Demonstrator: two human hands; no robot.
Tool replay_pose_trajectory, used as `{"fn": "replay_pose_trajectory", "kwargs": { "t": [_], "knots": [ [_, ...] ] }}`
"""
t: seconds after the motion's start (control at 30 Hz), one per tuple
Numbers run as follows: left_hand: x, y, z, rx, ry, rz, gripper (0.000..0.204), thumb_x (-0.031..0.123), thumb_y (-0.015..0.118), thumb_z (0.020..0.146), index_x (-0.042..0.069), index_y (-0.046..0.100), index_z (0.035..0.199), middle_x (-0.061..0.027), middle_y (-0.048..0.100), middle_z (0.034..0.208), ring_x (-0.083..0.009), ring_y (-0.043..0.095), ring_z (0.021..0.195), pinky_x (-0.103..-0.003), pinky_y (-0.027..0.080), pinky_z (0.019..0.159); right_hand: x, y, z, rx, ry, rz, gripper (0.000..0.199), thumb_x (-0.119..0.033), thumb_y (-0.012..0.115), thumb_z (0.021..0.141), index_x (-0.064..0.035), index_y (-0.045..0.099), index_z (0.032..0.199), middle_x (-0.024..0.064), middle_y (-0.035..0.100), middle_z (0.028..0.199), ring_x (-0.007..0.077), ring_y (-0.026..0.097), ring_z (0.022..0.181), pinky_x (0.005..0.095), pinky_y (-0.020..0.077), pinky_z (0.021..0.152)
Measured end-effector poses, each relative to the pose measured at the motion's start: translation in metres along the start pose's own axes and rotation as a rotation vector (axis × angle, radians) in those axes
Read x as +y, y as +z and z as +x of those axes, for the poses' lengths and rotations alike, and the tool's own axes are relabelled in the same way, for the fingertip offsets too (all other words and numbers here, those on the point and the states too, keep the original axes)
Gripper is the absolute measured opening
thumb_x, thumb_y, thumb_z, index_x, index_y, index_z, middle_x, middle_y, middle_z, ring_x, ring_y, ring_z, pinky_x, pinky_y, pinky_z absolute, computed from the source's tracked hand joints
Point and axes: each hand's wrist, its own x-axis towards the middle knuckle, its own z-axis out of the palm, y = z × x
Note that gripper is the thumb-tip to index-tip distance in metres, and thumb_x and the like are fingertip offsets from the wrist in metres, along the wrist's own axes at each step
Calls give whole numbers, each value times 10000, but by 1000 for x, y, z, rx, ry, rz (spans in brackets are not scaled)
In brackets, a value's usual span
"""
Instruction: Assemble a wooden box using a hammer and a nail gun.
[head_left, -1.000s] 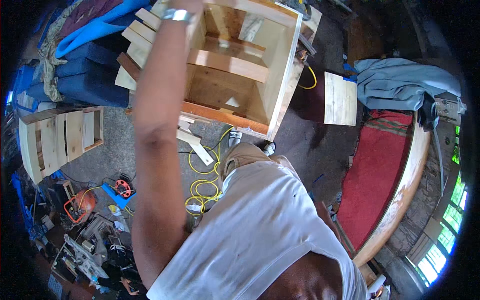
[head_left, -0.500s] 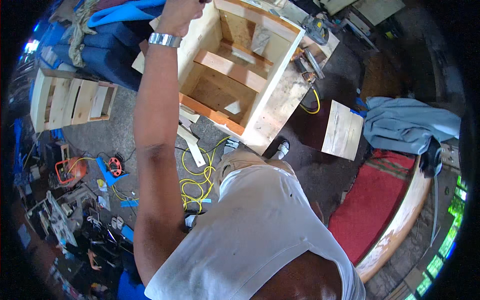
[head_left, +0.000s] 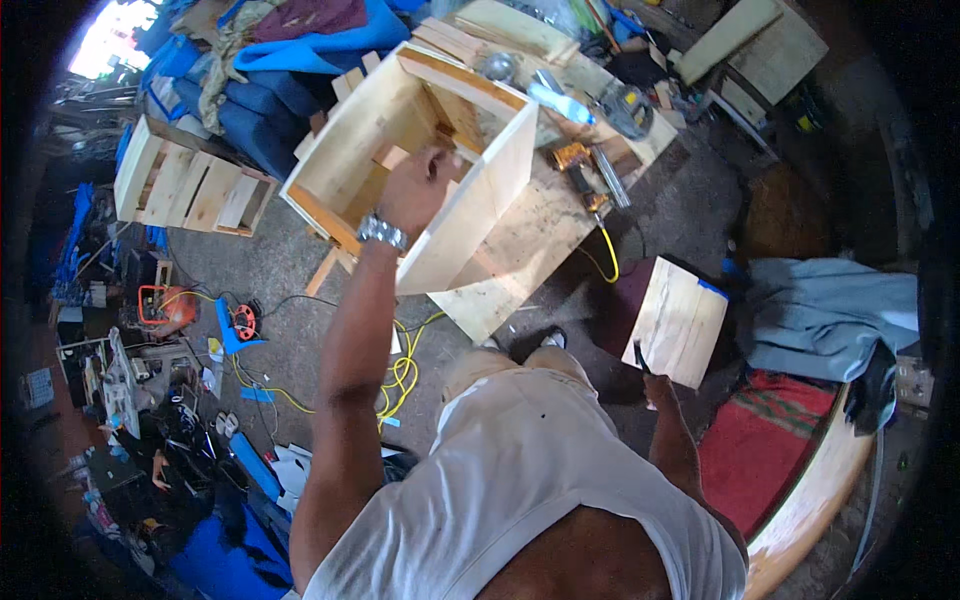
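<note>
A pale wooden box frame [head_left: 490, 200] with an open top stands at the upper middle. My left hand [head_left: 415, 190], with a metal watch [head_left: 382, 231] on its wrist, is over the box opening, close to its right-hand wall. Its fingers are curled and partly blurred, and what they hold, if anything, cannot be made out. Lower right, my right hand [head_left: 657, 391] is closed round a slim dark-tipped tool [head_left: 639, 354], too small to name, in front of a light wooden panel [head_left: 680, 320].
The box rests on a plywood sheet [head_left: 500, 285] beside an orange and black power tool [head_left: 578, 172] with a yellow hose [head_left: 609, 255]. A slatted wooden crate [head_left: 190, 190] stands left. More yellow hose [head_left: 402, 372] coils on the floor. Red cloth [head_left: 755, 440] lies right.
My left hand has come from the box's far left side to over its opening. My right hand has come into view with the slim tool. The box sits turned and the whole view has shifted.
</note>
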Motion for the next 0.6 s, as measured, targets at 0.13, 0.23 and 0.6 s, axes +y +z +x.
{"fn": "replay_pose_trajectory", "kwargs": {
  "t": [0.13, 0.23, 0.6],
  "knots": [
    [-6, 23, -36, 120, -113, 16, 487, 504, 629, 909, 57, 684, 1094, -274, 645, 1113, -435, 656, 937, -492, 541, 790, -58, -20, -65, 5, -739, -1239, 195, -235, 585, 922, -65, 670, 969, 185, 700, 811, 320, 720, 788, 475, 571, 670],
    [-1, 39, -36, 194, -85, 249, 512, 523, 640, 898, 52, 688, 1092, -251, 650, 1016, -409, 661, 891, -498, 543, 746, -67, -26, -89, 175, -605, -975, 236, -264, 599, 913, -58, 674, 1000, 221, 705, 869, 374, 706, 851, 503, 560, 718],
    [-4, 51, -17, 45, 41, 325, 380, 420, 641, 915, 43, 659, 954, -190, 674, 955, -388, 665, 856, -490, 541, 715, -385, -101, -75, 380, -788, -279, 451, -406, 642, 926, -97, 613, 1253, 270, 684, 1067, 425, 661, 1025, 531, 514, 849]
  ]
}}
